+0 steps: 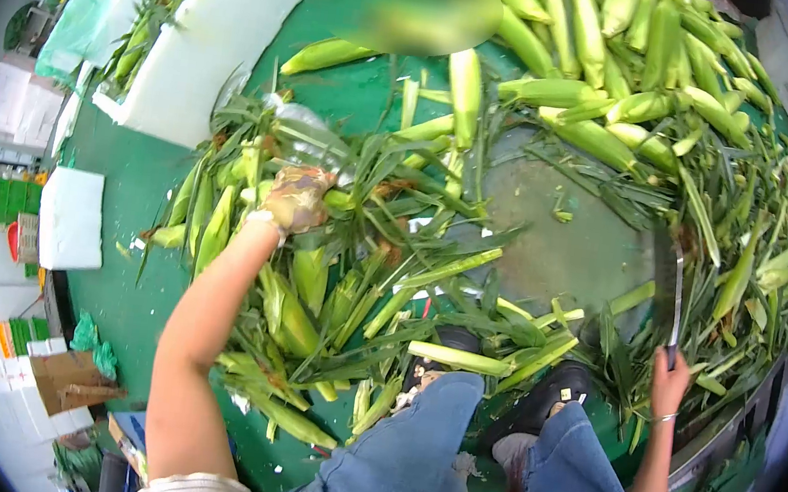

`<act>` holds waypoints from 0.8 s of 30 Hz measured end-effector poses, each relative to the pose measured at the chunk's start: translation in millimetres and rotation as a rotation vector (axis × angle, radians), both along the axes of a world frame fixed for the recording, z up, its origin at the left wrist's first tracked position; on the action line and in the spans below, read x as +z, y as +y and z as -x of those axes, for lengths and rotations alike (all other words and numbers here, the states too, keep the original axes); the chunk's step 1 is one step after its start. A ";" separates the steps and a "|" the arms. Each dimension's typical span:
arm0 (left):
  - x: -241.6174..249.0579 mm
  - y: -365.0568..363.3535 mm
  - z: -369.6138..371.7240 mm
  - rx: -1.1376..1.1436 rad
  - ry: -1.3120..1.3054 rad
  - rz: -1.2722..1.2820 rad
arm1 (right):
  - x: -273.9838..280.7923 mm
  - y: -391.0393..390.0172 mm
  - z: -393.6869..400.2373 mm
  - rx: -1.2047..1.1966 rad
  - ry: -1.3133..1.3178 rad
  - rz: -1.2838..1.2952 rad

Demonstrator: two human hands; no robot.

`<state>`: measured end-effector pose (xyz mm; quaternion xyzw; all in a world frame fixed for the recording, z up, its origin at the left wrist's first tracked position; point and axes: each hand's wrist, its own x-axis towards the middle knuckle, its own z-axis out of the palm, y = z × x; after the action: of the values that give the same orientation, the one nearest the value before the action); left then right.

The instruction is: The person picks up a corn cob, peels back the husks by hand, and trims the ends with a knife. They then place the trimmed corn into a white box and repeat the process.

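Observation:
My left hand (298, 197), in a stained glove, is closed on a leafy ear of corn (339, 200) above a heap of corn; its fingertips are partly hidden. My right hand (670, 378) is wrapped round the dark handle of a long-bladed knife (676, 300). The blade points away from me, at the right edge of a round grey board (573, 229). Cut leaves and a few scraps lie on this board. Below my left hand are several green ears in their husks (287, 317).
A large pile of corn ears (626, 38) lies at the back right, with loose husk leaves (756, 261) heaped along the right side. A white foam box (213, 37) with corn stands at back left; a smaller foam block (73, 219) is at left. My shoes (542, 402) stand among the stalks.

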<state>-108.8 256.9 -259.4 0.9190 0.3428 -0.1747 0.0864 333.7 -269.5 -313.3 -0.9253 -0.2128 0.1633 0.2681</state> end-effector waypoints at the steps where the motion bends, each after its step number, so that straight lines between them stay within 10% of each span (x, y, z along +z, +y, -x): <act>1: 1.0 8.2 -21.0 -0.043 0.151 0.016 | 10.2 4.4 19.8 -0.039 0.067 0.004; 7: 64.5 -14.3 -82.7 -0.430 -0.202 -0.450 | 21.8 -14.4 80.9 -0.259 0.422 -0.102; 14: 132.6 -70.3 -176.4 0.501 -1.277 0.364 | 41.1 -2.9 94.9 -0.368 0.573 -0.184; 18: 23.8 -87.5 -223.3 1.015 -1.565 0.920 | 38.5 22.7 98.5 -0.411 0.694 -0.348; 24: -105.4 -136.5 -249.6 1.671 -1.513 1.230 | 90.1 94.4 72.6 -0.185 0.003 -0.573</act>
<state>140.8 120.4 -364.8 0.1050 0.5414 0.3665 0.7493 261.1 -175.1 -223.2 -0.8271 -0.1644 0.0730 0.5325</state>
